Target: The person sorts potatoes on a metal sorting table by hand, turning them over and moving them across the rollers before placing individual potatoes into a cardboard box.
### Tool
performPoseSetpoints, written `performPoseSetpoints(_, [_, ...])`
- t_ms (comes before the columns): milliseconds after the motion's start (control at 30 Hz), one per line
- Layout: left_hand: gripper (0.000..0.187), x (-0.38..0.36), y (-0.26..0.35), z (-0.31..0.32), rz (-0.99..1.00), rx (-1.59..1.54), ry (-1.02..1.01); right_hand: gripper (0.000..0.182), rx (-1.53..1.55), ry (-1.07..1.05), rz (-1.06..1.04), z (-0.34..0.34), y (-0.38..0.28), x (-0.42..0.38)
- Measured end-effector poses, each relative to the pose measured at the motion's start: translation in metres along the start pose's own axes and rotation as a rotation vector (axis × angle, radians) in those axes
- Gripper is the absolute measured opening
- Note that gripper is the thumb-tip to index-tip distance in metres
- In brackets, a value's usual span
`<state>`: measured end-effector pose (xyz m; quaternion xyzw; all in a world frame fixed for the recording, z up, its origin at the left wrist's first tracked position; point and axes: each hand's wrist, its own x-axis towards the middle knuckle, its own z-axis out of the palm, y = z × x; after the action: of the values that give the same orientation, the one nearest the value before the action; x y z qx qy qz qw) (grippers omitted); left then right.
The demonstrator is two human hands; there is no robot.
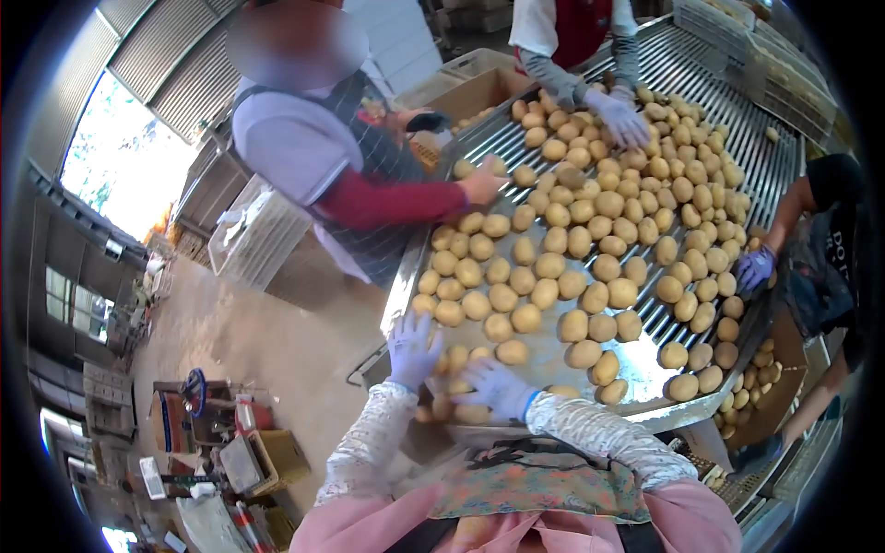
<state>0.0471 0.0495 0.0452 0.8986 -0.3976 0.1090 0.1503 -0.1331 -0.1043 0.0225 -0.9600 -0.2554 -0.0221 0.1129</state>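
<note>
Many tan-brown oval fruits that look like kiwifruit (pixel 550 265) lie over a metal sorting table (pixel 560 358) with rollers. At the table's near left corner is my left hand (pixel 413 350), in a pale lilac glove, open with its fingers spread, beside a few of the fruits. My right hand (pixel 498 389), gloved alike, lies open and low over the near end, its fingers stretched left toward the fruits between my hands. Some of those fruits are blurred and partly hidden by the hands.
Across the left side, a person (pixel 336 157) in an apron reaches onto the table. Another person's gloved hand (pixel 619 118) is among the fruits at the far end; a third gloved hand (pixel 756 267) is at the right edge. A cardboard box (pixel 791 355) of fruits stands at right, a crate (pixel 258 235) at left.
</note>
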Motion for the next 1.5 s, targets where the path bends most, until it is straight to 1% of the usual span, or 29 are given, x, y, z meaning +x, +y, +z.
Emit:
performPoseSetpoints(33, [0.044, 0.004, -0.002, 0.032, 0.022, -0.018, 0.009, 0.071, -0.018, -0.002, 0.024, 0.007, 0.0, -0.001])
performPoseSetpoints(100, [0.064, 0.001, 0.008, 0.104, 0.067, 0.215, -0.012, 0.06, 0.128, 0.143, 0.021, 0.023, -0.002, -0.009])
performPoseSetpoints(133, [0.07, 0.006, 0.062, 0.084, -0.101, 0.234, -0.065, 0.052, 0.163, 0.161, -0.034, 0.013, 0.0, -0.023])
performPoseSetpoints(167, [0.07, 0.006, 0.088, 0.075, -0.09, 0.22, -0.068, 0.052, 0.159, 0.155, -0.017, 0.007, 0.007, -0.039])
performPoseSetpoints(233, [0.072, -0.001, 0.116, 0.064, 0.166, -0.01, -0.094, 0.041, 0.409, 0.216, 0.026, -0.002, 0.019, -0.079])
performPoseSetpoints(267, [0.072, -0.004, 0.119, 0.06, 0.171, -0.021, -0.103, 0.025, 0.409, 0.369, -0.008, -0.02, 0.027, -0.094])
performPoseSetpoints(333, [0.079, 0.001, 0.11, 0.052, 0.497, -0.218, -0.36, 0.019, 0.324, 0.31, -0.019, -0.045, 0.05, -0.119])
performPoseSetpoints(400, [0.078, 0.023, 0.083, 0.04, 0.435, -0.118, -0.302, 0.014, 0.261, 0.13, 0.315, -0.069, 0.077, -0.153])
performPoseSetpoints(433, [0.078, 0.037, 0.077, 0.039, 0.355, -0.013, -0.235, 0.01, 0.112, 0.152, 0.534, -0.075, 0.095, -0.17])
performPoseSetpoints(467, [0.078, 0.049, 0.082, 0.055, 0.358, -0.02, -0.239, 0.019, 0.075, 0.563, 0.582, -0.09, 0.108, -0.184])
performPoseSetpoints(500, [0.077, 0.06, 0.087, 0.081, 0.212, 0.034, -0.194, 0.026, -0.259, 0.672, 0.776, -0.08, 0.124, -0.195])
performPoseSetpoints(533, [0.077, 0.065, 0.095, 0.097, 0.069, 0.093, -0.145, 0.047, -0.23, 0.556, 1.003, -0.082, 0.136, -0.2])
performPoseSetpoints(567, [0.077, 0.069, 0.114, 0.103, 0.07, 0.096, -0.145, 0.047, -0.228, 0.559, 1.003, -0.077, 0.141, -0.194])
performPoseSetpoints(633, [0.076, 0.074, 0.158, 0.112, 0.082, 0.158, -0.203, 0.062, -0.133, 0.26, 1.102, -0.066, 0.152, -0.176])
performPoseSetpoints(700, [0.076, 0.054, 0.172, 0.095, 0.159, 0.002, -0.231, 0.064, -0.116, 0.315, 1.136, -0.06, 0.141, -0.164])
performPoseSetpoints(767, [0.076, 0.024, 0.168, 0.07, 0.229, -0.146, -0.265, 0.061, -0.199, 0.32, 0.863, -0.06, 0.127, -0.162])
performPoseSetpoints(833, [0.075, -0.009, 0.143, 0.047, 0.447, -0.215, -0.305, 0.062, -0.178, 0.282, 0.804, -0.059, 0.103, -0.166])
performPoseSetpoints(900, [0.073, -0.037, 0.106, 0.028, 0.477, -0.199, -0.319, 0.061, -0.186, 0.305, 0.613, -0.053, 0.069, -0.178])
performPoseSetpoints(1067, [0.068, -0.07, 0.035, -0.025, 0.535, -0.087, -0.428, 0.063, 0.072, 0.242, 0.537, -0.051, 0.022, -0.146])
performPoseSetpoints(1133, [0.066, -0.069, 0.018, -0.019, 0.287, 0.031, -0.267, 0.06, 0.125, 0.281, 0.404, -0.017, 0.022, -0.104])
performPoseSetpoints(1167, [0.066, -0.061, 0.019, -0.013, 0.298, 0.031, -0.263, 0.056, 0.122, 0.257, 0.379, -0.017, 0.016, -0.079])
performPoseSetpoints(1233, [0.058, -0.031, 0.025, 0.004, -0.079, -0.095, -0.166, 0.051, 0.153, 0.248, 0.321, -0.007, 0.001, -0.031])
performPoseSetpoints(1267, [0.058, -0.022, 0.027, 0.024, -0.07, -0.1, -0.164, 0.049, 0.185, 0.261, 0.287, 0.004, -0.007, -0.02])
performPoseSetpoints(1333, [0.058, -0.014, 0.035, 0.065, 0.514, 0.534, -0.284, 0.045, 0.212, 0.192, 0.263, 0.01, -0.027, -0.022])
performPoseSetpoints(1367, [0.058, -0.017, 0.057, 0.057, 0.519, 0.528, -0.283, 0.041, 0.236, 0.117, 0.228, 0.011, -0.028, -0.023])
performPoseSetpoints(1400, [0.059, -0.021, 0.089, 0.032, 0.527, 0.251, -0.247, 0.041, 0.236, 0.108, 0.231, 0.012, -0.024, -0.034])
performPoseSetpoints(1433, [0.06, -0.023, 0.107, 0.019, 0.528, -0.027, -0.211, 0.037, 0.376, 0.211, 0.091, 0.012, -0.017, -0.055])
performPoseSetpoints(1467, [0.061, -0.017, 0.093, 0.022, 0.608, -0.119, -0.285, 0.034, 0.515, 0.317, -0.046, 0.012, -0.008, -0.077])
performPoseSetpoints(1500, [0.061, -0.008, 0.083, 0.026, 0.614, -0.128, -0.292, 0.027, 0.431, 0.382, -0.001, 0.002, 0.003, -0.103])
